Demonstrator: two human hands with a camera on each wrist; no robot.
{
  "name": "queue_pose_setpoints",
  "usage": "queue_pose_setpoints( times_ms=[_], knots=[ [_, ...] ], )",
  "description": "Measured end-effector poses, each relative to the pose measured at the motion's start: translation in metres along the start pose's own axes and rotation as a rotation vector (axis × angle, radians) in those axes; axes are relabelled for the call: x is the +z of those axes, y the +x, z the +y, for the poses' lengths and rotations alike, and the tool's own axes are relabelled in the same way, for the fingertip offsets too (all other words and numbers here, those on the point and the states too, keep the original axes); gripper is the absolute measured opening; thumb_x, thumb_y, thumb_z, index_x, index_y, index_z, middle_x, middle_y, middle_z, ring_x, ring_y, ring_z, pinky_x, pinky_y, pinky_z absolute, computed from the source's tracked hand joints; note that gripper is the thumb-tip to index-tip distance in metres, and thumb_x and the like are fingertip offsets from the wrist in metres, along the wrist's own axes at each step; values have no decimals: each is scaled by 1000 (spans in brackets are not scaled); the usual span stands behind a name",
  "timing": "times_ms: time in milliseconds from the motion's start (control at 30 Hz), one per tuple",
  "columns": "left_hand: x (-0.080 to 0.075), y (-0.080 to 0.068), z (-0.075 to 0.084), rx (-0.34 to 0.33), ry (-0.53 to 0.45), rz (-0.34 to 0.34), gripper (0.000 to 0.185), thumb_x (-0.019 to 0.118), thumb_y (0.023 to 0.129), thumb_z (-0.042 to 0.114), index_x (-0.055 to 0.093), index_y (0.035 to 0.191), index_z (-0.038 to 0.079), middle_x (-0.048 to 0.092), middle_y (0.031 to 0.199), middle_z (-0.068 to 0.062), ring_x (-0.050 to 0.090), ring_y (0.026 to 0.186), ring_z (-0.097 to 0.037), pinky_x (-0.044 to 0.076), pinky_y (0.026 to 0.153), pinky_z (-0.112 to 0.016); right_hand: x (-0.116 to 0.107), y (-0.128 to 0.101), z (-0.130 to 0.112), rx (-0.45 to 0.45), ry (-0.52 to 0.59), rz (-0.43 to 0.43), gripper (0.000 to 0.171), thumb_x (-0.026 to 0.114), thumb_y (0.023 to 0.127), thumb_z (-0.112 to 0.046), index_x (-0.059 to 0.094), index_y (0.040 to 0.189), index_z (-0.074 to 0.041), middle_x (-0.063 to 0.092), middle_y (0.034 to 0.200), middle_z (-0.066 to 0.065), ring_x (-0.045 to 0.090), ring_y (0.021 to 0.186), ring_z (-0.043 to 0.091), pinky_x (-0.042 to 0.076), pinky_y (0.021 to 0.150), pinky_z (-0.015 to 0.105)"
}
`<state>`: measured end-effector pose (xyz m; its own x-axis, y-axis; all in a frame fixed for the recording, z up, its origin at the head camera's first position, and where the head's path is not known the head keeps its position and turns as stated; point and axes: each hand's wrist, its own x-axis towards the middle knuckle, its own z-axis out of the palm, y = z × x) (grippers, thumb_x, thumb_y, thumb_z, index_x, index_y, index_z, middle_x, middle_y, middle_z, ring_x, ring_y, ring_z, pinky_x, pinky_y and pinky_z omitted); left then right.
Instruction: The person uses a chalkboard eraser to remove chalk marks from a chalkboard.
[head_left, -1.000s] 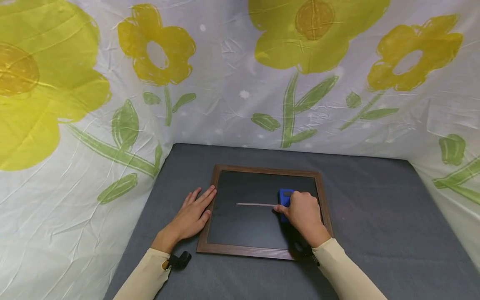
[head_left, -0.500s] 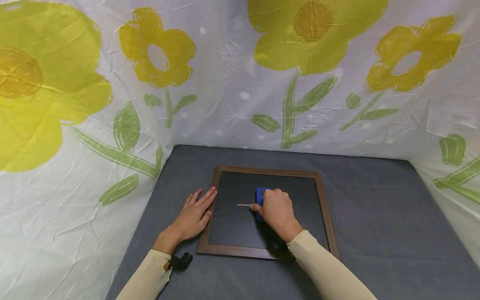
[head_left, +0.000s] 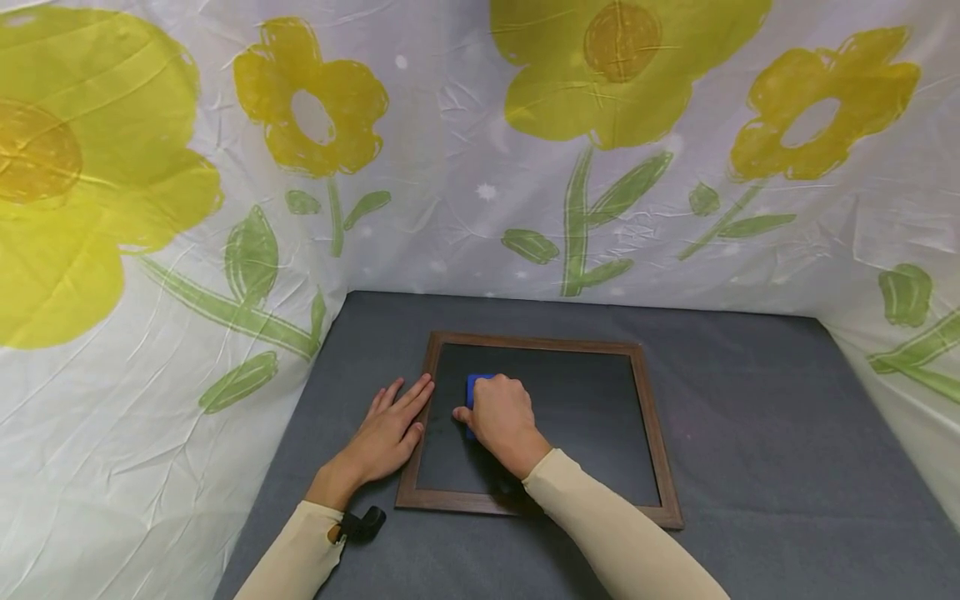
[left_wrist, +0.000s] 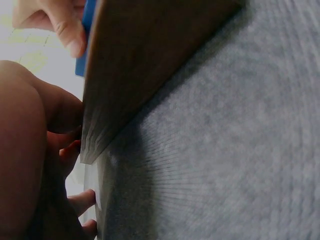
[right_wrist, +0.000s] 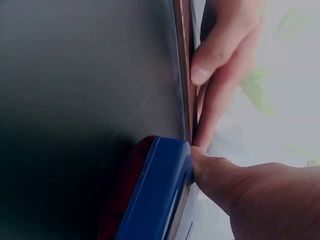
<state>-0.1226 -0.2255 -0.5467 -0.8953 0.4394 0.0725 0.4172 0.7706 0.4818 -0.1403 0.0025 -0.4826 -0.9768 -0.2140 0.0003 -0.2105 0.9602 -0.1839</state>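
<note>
A small blackboard [head_left: 581,417] in a brown wooden frame [head_left: 540,341] lies flat on the dark grey cloth. On its left part my right hand [head_left: 504,417] grips a blue blackboard eraser [head_left: 477,383], thumb along the near side. In the right wrist view the red felt pad [right_wrist: 125,187] of the eraser faces the board surface. With fingers spread and mostly straight, my left hand [head_left: 381,435] rests against the frame's left edge. No white line shows on the visible board; the part beneath the eraser and right hand is hidden.
Grey cloth [head_left: 750,417] covers the table around the board. White curtains [head_left: 450,208] with large yellow flowers hang at the back and both sides. A black wrist device [head_left: 362,525] sits at the left cuff.
My right hand has slid the eraser leftward across the board. The white line seen earlier shortened and no longer shows. My left hand has stayed at the frame.
</note>
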Motion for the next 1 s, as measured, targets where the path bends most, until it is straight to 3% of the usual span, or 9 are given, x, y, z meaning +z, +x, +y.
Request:
queue_pose_setpoints(
  times_ms=[367, 800, 1000],
  knots=[
    [0, -2, -1, -8, 4, 2, 67, 59, 109, 14, 37, 172, 10, 30, 181, -6, 24, 164, -54, 16, 128, -77, 3, 4, -19, -50, -17, 8, 57, 83, 92, -60, 86, 100, -3, 80, 85, 13, 77, 66, 27, 63, 55, 36],
    [-2, -3, 0, 27, 12, 36, 66, 59, 107, 11, 40, 170, 6, 34, 179, -11, 28, 161, -57, 19, 125, -81, 4, 6, -19, -48, -21, 8, 55, 84, 91, -60, 86, 96, -5, 79, 80, 11, 74, 59, 25, 60, 50, 34],
    [-2, -2, 1, 43, -6, 31, 65, 58, 108, 11, 40, 170, 5, 34, 179, -13, 28, 161, -59, 18, 124, -81, 2, 5, -12, -26, 20, -11, 51, 85, 92, -56, 86, 95, -5, 79, 82, 12, 75, 63, 28, 63, 55, 37]
  ],
)
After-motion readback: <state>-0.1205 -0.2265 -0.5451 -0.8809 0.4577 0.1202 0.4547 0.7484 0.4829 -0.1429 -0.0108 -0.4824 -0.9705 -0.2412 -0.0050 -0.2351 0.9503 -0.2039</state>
